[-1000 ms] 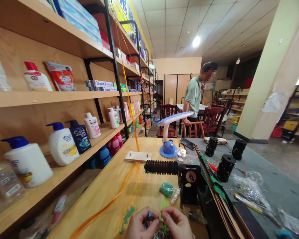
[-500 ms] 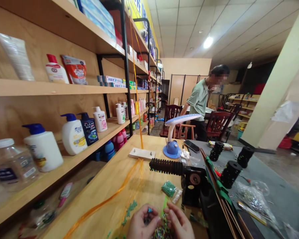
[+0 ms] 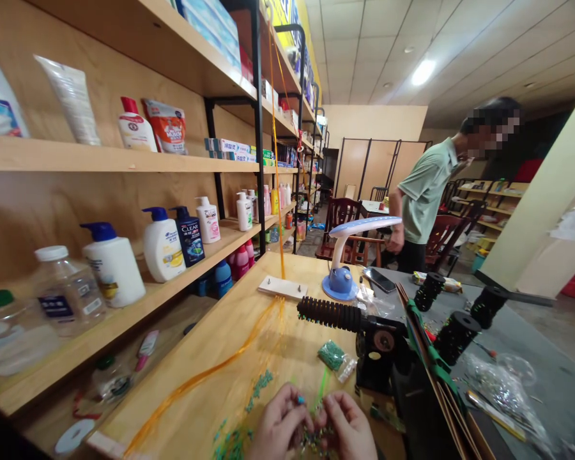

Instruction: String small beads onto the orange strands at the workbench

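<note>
Cord (image 3: 323,383), green, runs lengthwise forward beyond left hand (image 3: 283,416), right hand (image 3: 345,418); cannot tell grips' closure.

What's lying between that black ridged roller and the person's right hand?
In the head view, a bag of green beads, a small clear packet and bright-green strands lie between them.

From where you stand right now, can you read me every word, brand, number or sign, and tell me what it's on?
"CLEAR": dark pump bottle
"冷酸灵": stacked long boxes
"MUSCLE", somewhat blurred: orange pouch
Too small or blurred to read: labels on the lemon-pictured bottle, large white pump bottle, clear white-capped bottle and red-capped bottle.
I can make out no numbers.
</note>
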Action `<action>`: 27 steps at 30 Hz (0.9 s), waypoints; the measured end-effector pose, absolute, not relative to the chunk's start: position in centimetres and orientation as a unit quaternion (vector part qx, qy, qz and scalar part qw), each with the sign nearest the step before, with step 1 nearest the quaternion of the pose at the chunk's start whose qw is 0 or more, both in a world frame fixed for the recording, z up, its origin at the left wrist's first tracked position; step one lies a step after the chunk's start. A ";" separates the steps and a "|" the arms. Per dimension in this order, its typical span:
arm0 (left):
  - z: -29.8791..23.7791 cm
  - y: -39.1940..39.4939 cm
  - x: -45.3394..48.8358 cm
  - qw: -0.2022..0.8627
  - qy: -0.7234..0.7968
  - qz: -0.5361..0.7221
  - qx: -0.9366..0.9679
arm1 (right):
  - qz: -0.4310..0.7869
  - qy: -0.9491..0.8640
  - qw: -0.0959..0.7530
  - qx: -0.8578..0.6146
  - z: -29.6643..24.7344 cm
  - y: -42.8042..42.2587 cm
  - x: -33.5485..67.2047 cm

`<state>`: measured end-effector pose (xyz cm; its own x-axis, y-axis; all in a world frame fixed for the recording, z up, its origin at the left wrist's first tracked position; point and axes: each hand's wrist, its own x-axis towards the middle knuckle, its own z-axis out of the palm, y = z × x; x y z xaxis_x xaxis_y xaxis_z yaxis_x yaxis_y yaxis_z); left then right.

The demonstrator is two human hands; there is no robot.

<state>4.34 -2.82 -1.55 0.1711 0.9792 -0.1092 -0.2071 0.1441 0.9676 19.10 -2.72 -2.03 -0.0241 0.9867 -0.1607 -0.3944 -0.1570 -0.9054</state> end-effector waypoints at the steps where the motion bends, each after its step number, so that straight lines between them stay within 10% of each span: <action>1: -1.4 -2.8 4.2 0.629 0.431 0.469 0.445 | 0.620 -0.365 0.538 -0.439 -2.1 -2.7 19.2; 27: 0.6 -3.5 4.1 0.617 0.426 0.446 0.489 | 0.571 -0.428 0.533 -0.455 -1.2 -2.5 17.2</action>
